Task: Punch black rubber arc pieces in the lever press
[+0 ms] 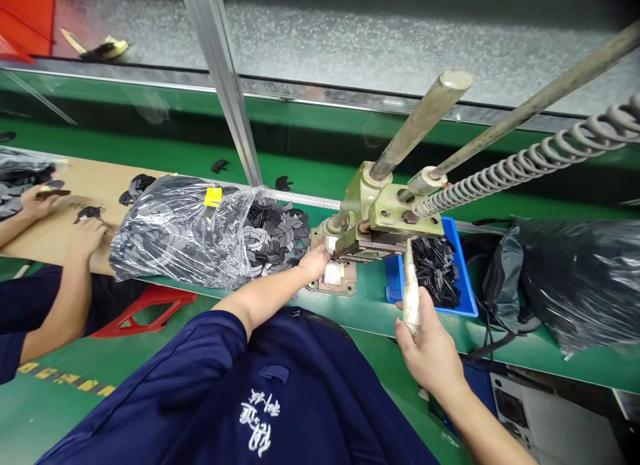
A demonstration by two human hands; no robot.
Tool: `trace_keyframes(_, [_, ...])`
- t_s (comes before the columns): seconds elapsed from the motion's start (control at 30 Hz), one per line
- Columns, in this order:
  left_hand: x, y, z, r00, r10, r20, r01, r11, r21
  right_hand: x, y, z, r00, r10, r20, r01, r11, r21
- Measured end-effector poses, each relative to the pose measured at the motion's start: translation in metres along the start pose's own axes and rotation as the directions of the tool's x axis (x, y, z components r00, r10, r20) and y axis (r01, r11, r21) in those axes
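Observation:
My left hand (316, 263) is at the base plate (345, 278) of a green hand press (373, 211), its fingertips close under the press head. The fingers are pressed together; what they hold, if anything, is hidden. My right hand (431, 348) is wrapped round the pale, wrapped lever handle (411, 291) on the right side of the press. Left of the press, a clear plastic bag (175, 235) spills grey and black curved pieces (277, 235) onto the green bench. Behind the handle, a blue bin (466, 278) holds small black parts (436, 271).
At the left, a co-worker's hands (89, 237) handle dark pieces over cardboard (95, 185). A metal post (225, 85) rises behind the bench. A coil spring (525, 155) and rods slant up right. A large black bag (585, 278) lies at the right.

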State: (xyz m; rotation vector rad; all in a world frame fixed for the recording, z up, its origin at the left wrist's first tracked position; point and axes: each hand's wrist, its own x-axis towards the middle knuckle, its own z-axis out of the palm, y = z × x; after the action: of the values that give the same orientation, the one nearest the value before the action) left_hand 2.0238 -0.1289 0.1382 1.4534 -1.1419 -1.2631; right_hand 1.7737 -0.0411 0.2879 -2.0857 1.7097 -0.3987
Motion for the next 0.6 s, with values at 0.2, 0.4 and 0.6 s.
trace_keyframes(0.2, [-0.008, -0.003, -0.002, 0.986, 0.162, 0.038, -0.165, 0.932, 0.322, 0.0, -0.002, 0.003, 1.0, 0.006, -0.018, -0.007, 0.999, -0.034])
trace_keyframes(0.4, [-0.014, -0.005, -0.043, 0.976, 0.193, -0.104, -0.062, 0.696, 0.715, 0.001, 0.0, 0.011, 0.999, -0.002, -0.053, -0.001, 0.999, -0.052])
trace_keyframes(0.6, [0.014, 0.009, -0.098, 0.981, -0.007, -0.193, 0.184, 0.333, 0.925, 0.001, -0.004, 0.009, 0.999, 0.041, -0.029, -0.042, 0.997, -0.057])
